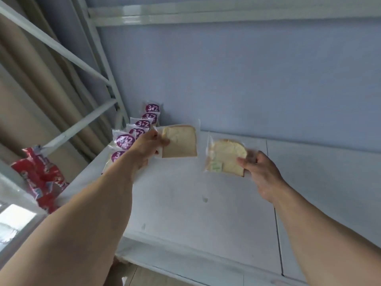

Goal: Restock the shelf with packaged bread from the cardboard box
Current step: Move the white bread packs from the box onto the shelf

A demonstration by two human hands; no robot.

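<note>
A: Shelf (pixel 206 213), white; stocked row of purple-label packs (pixel 132 133) at its left end. You add beside it.

B: Left hand (pixel 144 149): fingers pinch a bread pack (pixel 181 144) upright, just beside that row. Set it flush.

A: Right hand (pixel 261 170): fingers pinch a second pack (pixel 224 157), held above the shelf. Keep it clear.

Soft, even daylight, fairly bright, with a cool blue cast on the wall (pixel 268 79). The brightest patch is a glaring window (pixel 14 221) at 8 o'clock (blown out white). Shadows are faint. The whole frame is slightly soft, and straight shelf rails (pixel 61 48) bow toward the edges, wide-angle style.
</note>
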